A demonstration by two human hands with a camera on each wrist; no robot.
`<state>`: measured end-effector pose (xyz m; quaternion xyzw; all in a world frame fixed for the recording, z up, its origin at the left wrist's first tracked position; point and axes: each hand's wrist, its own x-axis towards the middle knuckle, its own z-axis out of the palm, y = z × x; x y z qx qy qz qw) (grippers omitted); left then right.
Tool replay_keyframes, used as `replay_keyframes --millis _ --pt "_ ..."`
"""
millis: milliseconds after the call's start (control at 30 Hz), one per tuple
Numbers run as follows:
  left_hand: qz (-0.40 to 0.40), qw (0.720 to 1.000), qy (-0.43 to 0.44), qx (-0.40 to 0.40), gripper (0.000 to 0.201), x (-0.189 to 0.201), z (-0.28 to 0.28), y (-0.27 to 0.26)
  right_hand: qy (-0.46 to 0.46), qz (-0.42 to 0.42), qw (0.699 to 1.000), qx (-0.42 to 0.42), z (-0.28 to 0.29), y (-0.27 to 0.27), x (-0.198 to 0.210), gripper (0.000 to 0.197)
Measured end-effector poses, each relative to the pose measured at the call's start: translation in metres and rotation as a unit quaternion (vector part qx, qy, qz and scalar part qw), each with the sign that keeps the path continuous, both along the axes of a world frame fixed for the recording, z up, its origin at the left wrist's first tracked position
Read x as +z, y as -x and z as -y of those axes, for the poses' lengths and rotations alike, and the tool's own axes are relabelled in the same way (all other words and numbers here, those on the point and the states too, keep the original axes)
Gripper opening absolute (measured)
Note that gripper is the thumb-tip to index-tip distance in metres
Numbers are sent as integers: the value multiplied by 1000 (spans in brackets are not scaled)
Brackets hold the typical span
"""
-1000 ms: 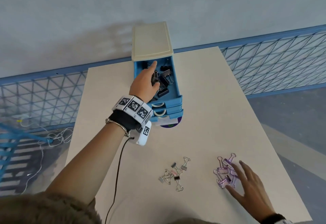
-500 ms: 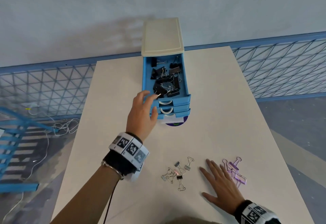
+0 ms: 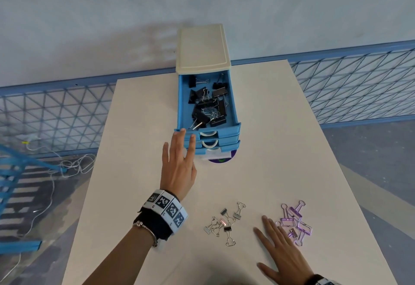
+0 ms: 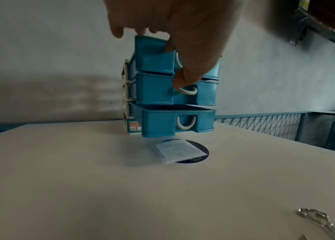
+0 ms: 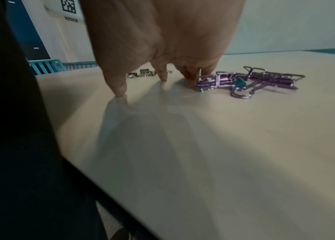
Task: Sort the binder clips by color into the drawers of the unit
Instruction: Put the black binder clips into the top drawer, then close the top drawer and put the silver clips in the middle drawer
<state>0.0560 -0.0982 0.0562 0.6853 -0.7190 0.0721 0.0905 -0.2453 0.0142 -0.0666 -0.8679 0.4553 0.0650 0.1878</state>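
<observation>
Reaching forward with straight, spread fingers, the left hand [image 3: 178, 168] touches the front edge of the pulled-out top drawer [image 3: 232, 105] with its fingertips [image 3: 182, 132] and holds nothing. In the left wrist view the same hand [image 4: 185, 29] hangs in front of the blue drawer fronts, its thumb near the white loop handle [image 4: 189, 92] of the second drawer; whether it touches the handle cannot be told. The top drawer is filled with black binder clips [image 3: 207, 105]. It belongs to a small drawer unit [image 3: 203, 46] with a cream top and three blue drawers, standing at the far end of the white table [image 3: 280, 138]; the bottom drawer [image 4: 162, 123] juts out slightly. A white packet [image 4: 177, 151] lies on a dark round disc [image 4: 202, 155] just in front of the unit.

The right hand [image 3: 284, 255] lies flat on the table at the near edge, fingers extended and apart, gripping nothing. Its fingertips [image 5: 191, 79] rest just beside a heap of purple binder clips [image 5: 250, 79], on that heap's left side. To the left of the hand sits a loose cluster of silver binder clips [image 3: 224, 222], with one small black clip [image 3: 227, 229] among them.
</observation>
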Motion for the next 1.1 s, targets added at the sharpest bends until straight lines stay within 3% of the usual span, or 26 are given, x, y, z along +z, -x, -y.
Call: replay_keyframes --millis 200,400,533,600,733,833,967,1033,1100 --pt "57 998 -8 21 82 -6 9 -7 18 15 1000 4 1 -1 -6 81" --pt "56 998 -10 0 75 3 32 -13 10 16 1000 1 1 -5 -8 94" --pt "55 997 -51 -10 79 16 66 -17 -4 5 1000 -5 2 -5 -7 81" --pt "32 996 -77 -30 81 22 80 -21 -8 -1 1000 -7 3 -5 -9 76" --pt "-10 996 -64 -66 72 34 89 -36 -8 12 1000 -13 4 -7 -10 88" --pt "-113 990 -12 -80 61 42 94 -49 -1 15 1000 -22 3 -10 -12 92" --pt "-235 970 58 -7 37 44 110 -60 16 8 1000 -19 5 -8 -17 85" --pt "-259 964 39 43 47 41 118 -62 25 8 999 -27 4 -9 -19 94" --pt "-263 962 6 65 58 39 125 -63 54 11 998 -35 4 -10 -18 86"
